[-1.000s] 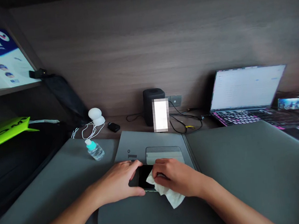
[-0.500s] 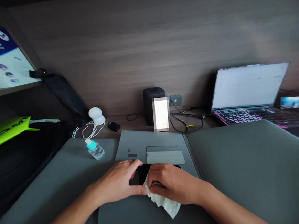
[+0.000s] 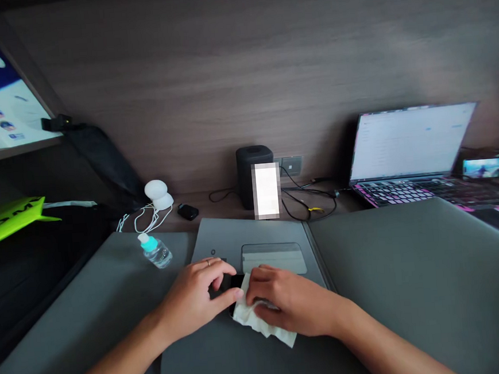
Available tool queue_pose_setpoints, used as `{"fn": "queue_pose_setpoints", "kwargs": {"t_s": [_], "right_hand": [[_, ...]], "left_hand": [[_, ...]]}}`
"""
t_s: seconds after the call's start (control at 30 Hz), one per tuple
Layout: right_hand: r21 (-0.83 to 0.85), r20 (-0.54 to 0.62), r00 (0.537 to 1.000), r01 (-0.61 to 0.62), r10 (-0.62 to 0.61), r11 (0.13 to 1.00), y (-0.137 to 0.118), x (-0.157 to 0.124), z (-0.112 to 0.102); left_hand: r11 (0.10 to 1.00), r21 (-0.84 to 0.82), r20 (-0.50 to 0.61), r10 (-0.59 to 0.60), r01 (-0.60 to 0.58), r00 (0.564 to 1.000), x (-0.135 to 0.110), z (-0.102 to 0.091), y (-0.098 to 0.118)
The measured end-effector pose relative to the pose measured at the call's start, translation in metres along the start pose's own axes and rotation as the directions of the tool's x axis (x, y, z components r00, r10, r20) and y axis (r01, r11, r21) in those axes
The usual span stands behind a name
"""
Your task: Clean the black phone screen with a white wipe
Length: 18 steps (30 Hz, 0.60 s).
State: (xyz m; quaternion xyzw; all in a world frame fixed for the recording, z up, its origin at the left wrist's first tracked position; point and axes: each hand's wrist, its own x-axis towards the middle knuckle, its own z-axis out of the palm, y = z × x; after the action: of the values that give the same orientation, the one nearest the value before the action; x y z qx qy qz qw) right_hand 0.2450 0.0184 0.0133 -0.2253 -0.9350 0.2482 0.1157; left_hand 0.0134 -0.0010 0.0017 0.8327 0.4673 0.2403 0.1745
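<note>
A black, smooth phone-like slab (image 3: pixel 236 280) lies on the grey mat, mostly covered by my hands and a white tissue (image 3: pixel 260 323). Curved around its left end is my left hand (image 3: pixel 201 291), with the index finger by the far edge and the thumb reaching over it to the tissue's edge. My right hand (image 3: pixel 288 299) is closed on the crumpled tissue and presses it onto the dark surface. Just beyond the hands lies a flat pale rectangle with rounded corners (image 3: pixel 275 259). A small clear bottle with a turquoise collar (image 3: pixel 158 253) stands to the left.
A black speaker (image 3: pixel 244 179) stands at the wall, partly behind a blurred white patch. Cables (image 3: pixel 302 200) run beside it. An open laptop (image 3: pixel 412 142) is at right. At left are a white round device (image 3: pixel 156 191), a small black object (image 3: pixel 188 212) and a black bag (image 3: pixel 44 266).
My right hand has shifted the tissue slightly left and away from me, covering more of the slab. My left thumb has moved up from the near edge. The view has turned slightly.
</note>
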Motion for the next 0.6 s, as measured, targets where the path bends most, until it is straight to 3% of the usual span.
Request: {"fn": "queue_pose_setpoints", "kwargs": {"t_s": [0.17, 0.3, 0.47, 0.6], "right_hand": [[0.043, 0.008, 0.995, 0.095, -0.096, 0.995, -0.003, -0.002, -0.002], [0.014, -0.101, 0.991, 0.095, -0.093, 0.995, 0.001, -0.005, -0.009], [-0.122, -0.364, 0.929, -0.126, 0.074, 0.985, 0.024, -0.015, -0.028], [-0.172, -0.434, 0.871, -0.329, 0.229, 0.928, 0.05, -0.021, -0.032]], "left_hand": [[0.994, 0.009, 0.15, 0.108, -0.111, 0.983, -0.001, 0.004, 0.005], [0.994, 0.031, 0.205, 0.099, -0.107, 0.974, -0.001, 0.004, 0.008], [0.988, 0.085, 0.187, 0.115, -0.133, 0.976, 0.001, -0.003, -0.001], [0.983, 0.148, 0.121, 0.093, -0.11, 0.988, 0.005, -0.008, -0.013]]}}
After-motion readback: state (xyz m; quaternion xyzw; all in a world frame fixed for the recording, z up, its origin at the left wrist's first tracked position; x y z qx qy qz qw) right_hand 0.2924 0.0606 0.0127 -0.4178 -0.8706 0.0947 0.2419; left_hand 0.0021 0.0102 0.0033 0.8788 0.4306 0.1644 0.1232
